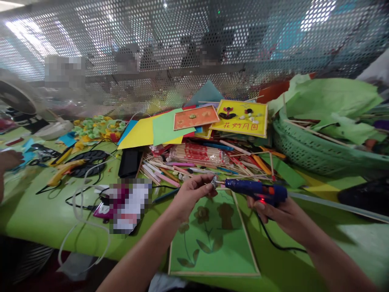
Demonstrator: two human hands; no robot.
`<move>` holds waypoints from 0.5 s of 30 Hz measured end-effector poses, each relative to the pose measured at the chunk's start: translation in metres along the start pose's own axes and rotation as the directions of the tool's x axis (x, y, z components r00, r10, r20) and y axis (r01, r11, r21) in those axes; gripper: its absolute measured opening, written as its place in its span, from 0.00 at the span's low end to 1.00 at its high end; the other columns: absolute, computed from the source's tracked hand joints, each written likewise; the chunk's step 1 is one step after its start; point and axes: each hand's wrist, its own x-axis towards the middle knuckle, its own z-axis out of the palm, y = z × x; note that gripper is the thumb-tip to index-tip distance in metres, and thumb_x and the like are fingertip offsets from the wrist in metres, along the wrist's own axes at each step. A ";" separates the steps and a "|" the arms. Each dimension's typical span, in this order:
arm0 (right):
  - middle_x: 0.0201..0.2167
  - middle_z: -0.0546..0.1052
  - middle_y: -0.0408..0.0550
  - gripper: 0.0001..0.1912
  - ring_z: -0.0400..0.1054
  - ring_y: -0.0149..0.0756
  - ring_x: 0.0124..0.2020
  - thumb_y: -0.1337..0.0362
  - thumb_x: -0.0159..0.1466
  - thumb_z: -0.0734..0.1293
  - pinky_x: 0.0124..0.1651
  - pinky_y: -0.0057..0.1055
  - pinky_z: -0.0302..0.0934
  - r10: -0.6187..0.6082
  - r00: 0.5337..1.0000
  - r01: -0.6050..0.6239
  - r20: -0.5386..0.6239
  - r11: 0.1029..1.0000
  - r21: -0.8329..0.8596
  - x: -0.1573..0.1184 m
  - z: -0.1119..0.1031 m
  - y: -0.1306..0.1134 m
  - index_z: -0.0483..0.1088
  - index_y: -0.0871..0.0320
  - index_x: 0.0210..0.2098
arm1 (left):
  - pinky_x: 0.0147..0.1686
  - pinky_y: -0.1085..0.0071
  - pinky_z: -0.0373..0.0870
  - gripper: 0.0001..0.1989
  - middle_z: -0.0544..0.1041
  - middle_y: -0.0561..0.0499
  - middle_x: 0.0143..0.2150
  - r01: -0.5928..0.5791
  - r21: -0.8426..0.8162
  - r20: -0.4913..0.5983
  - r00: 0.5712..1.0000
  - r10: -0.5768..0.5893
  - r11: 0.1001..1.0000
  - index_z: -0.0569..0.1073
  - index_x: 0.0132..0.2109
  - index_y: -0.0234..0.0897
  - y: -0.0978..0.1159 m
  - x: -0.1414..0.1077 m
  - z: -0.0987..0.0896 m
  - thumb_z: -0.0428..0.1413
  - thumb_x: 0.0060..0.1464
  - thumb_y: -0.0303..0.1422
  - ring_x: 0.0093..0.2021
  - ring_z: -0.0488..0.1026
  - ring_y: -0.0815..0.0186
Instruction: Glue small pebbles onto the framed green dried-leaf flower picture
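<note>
My right hand (269, 209) is wrapped round a blue hot glue gun (255, 190). A red light glows on the gun, and a long clear glue stick (334, 207) extends from its back. The nozzle points left and meets a small greyish piece (214, 182) pinched in the fingertips of my left hand (197, 188); its exact kind is too small to make out. Below both hands lies a green picture board (225, 251) edged with thin wooden sticks. It carries brownish flowers with leaves and another brown shape at its upper right.
Behind are a yellow picture card (243, 121), an orange card (196, 117), coloured paper (138, 134) and packed wooden sticks (197, 154). A green basket (319, 154) stands right. Left are a yellow glue gun (65, 172), cables, a fan (21, 97) and another person's hand (10, 160).
</note>
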 end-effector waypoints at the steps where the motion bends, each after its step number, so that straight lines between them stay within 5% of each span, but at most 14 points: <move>1: 0.24 0.69 0.46 0.26 0.58 0.28 0.21 0.40 0.57 0.70 0.23 0.29 0.54 0.001 1.000 -0.001 0.009 1.000 0.001 0.000 0.000 -0.001 0.72 0.60 0.30 | 0.39 0.70 0.71 0.19 0.79 0.49 0.38 -0.003 0.001 0.000 1.000 0.003 1.000 0.80 0.47 0.37 0.000 0.000 0.000 0.69 0.48 0.38 0.32 0.76 0.69; 9: 0.26 0.72 0.46 0.20 0.61 0.29 0.20 0.45 0.61 0.69 0.23 0.28 0.55 -0.145 0.989 0.146 -0.018 0.981 0.132 0.001 -0.006 -0.013 0.73 0.58 0.33 | 0.41 0.71 0.73 0.21 0.81 0.48 0.40 -0.024 0.054 -0.057 0.998 0.027 0.998 0.80 0.46 0.36 0.004 0.001 0.001 0.70 0.44 0.36 0.34 0.76 0.69; 15: 0.24 0.72 0.45 0.15 0.63 0.30 0.21 0.51 0.66 0.67 0.25 0.31 0.54 -0.216 0.972 0.232 -0.095 0.948 0.218 -0.001 -0.016 -0.020 0.73 0.57 0.34 | 0.41 0.70 0.73 0.18 0.81 0.47 0.39 -0.029 0.481 -0.075 0.994 0.074 0.876 0.78 0.47 0.33 0.004 -0.011 0.012 0.66 0.48 0.34 0.37 0.77 0.65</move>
